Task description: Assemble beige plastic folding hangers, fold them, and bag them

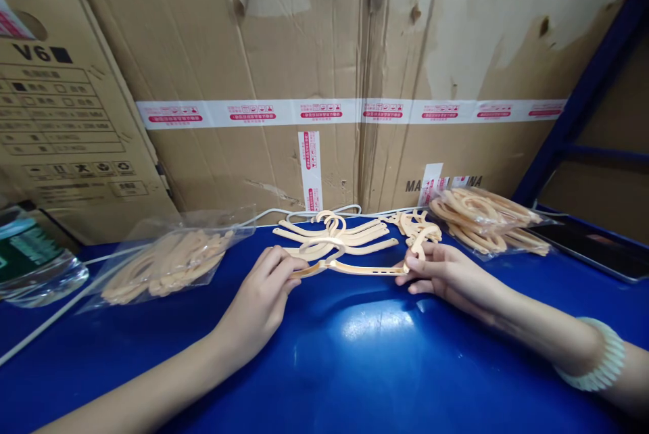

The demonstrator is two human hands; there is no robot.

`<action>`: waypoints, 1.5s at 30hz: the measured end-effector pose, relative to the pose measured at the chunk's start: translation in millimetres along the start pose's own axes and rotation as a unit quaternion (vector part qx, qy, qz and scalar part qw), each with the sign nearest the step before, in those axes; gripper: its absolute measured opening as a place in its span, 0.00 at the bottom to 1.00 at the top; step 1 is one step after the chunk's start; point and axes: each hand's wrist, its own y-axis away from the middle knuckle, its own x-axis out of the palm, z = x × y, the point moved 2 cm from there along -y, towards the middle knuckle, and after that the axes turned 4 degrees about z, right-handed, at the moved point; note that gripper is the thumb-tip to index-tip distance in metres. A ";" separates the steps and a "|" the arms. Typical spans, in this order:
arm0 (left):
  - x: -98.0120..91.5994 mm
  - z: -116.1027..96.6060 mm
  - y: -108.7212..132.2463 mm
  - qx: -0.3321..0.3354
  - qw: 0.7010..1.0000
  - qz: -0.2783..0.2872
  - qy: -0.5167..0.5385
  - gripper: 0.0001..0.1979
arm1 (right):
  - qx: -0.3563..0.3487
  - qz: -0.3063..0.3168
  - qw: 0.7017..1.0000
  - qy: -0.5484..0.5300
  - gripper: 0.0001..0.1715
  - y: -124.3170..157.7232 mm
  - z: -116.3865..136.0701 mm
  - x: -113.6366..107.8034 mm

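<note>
- Hanger (355, 268), pale peach plastic, is up in front of me just over the blue tabletop (375, 366), stretched between my two hands, hook pointing away from me.
- My left hand (268, 285) has its arm on that side pinched between thumb and fingers.
- My right hand (446, 272) is closed on the other end, with a little curved piece (418, 242) sticking up at my fingertips. Can't tell if that piece is joined to the arm or not.
- Right behind it there's a bunch of matching hangers (365, 234) lying overlapped, hooks to the back, and a small heap of loose pieces (410, 223) just right of those.
- More peach parts in clear bags on both sides: left bag (167, 265), right bags (481, 218).
- Phone (593, 245) is far right, water bottle (35, 258) far left, cardboard (268, 49) standing along the back.
</note>
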 end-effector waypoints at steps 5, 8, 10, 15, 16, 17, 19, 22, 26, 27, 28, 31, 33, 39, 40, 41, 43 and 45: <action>0.5 0.9 0.8 -0.008 1.000 -0.007 0.011 0.13 | -0.071 -0.021 0.997 0.033 0.24 1.9 1.9 5.3; 0.3 1.1 0.7 -0.002 1.000 -0.011 0.009 0.12 | -0.090 -0.036 0.994 0.044 0.24 3.5 3.6 7.1; 0.0 1.3 0.7 0.002 1.000 -0.015 0.006 0.12 | -0.099 -0.048 0.992 0.060 0.25 4.9 4.9 7.7; 0.6 1.9 1.1 0.013 1.000 -0.016 0.004 0.12 | -0.113 -0.067 0.988 0.084 0.26 7.1 6.7 8.5; 0.8 1.9 1.1 0.017 1.000 -0.016 0.003 0.12 | -0.114 -0.070 0.987 0.085 0.26 7.2 6.8 8.7; 1.0 1.8 1.0 0.021 1.000 -0.016 0.001 0.12 | -0.114 -0.073 0.987 0.085 0.26 7.3 7.0 8.9; 1.3 1.4 0.8 0.024 1.000 -0.015 -0.002 0.12 | -0.119 -0.077 0.986 0.089 0.27 7.6 7.7 9.5; 1.3 0.4 0.6 0.025 1.000 -0.007 -0.003 0.12 | -0.127 -0.081 0.983 0.101 0.27 8.4 9.1 10.6; 1.3 -0.1 0.6 0.015 1.000 0.003 0.000 0.12 | -0.134 -0.085 0.981 0.107 0.27 9.4 10.2 11.5; 1.3 0.0 0.6 0.014 1.000 0.003 -0.001 0.12 | -0.136 -0.086 0.981 0.106 0.27 9.6 10.3 11.7; 1.3 0.1 0.5 0.014 1.000 0.002 -0.002 0.12 | -0.138 -0.088 0.981 0.103 0.27 9.8 10.5 11.9; 1.5 0.2 0.2 0.015 1.000 0.001 0.000 0.12 | -0.143 -0.089 0.981 0.095 0.26 10.1 11.0 12.7; 1.4 0.1 0.3 0.017 1.000 0.001 0.002 0.13 | -0.143 -0.089 0.981 0.097 0.26 10.2 11.5 13.1; 1.1 -0.1 0.7 0.031 1.000 -0.003 0.001 0.13 | -0.151 -0.089 0.979 0.101 0.26 10.6 12.1 12.5; 1.2 -0.1 0.7 0.033 0.999 -0.004 0.001 0.13 | -0.154 -0.087 0.979 0.100 0.26 10.7 11.9 12.4; 1.4 -0.1 0.7 0.035 0.999 -0.003 0.001 0.13 | -0.157 -0.084 0.979 0.099 0.26 10.9 11.7 12.2; 1.7 -0.1 0.6 0.035 0.999 -0.002 0.002 0.13 | -0.164 -0.078 0.978 0.097 0.25 11.3 11.4 12.1; 1.9 -0.1 0.7 0.038 0.999 -0.003 0.002 0.13 | -0.176 -0.072 0.977 0.098 0.24 11.7 11.3 12.2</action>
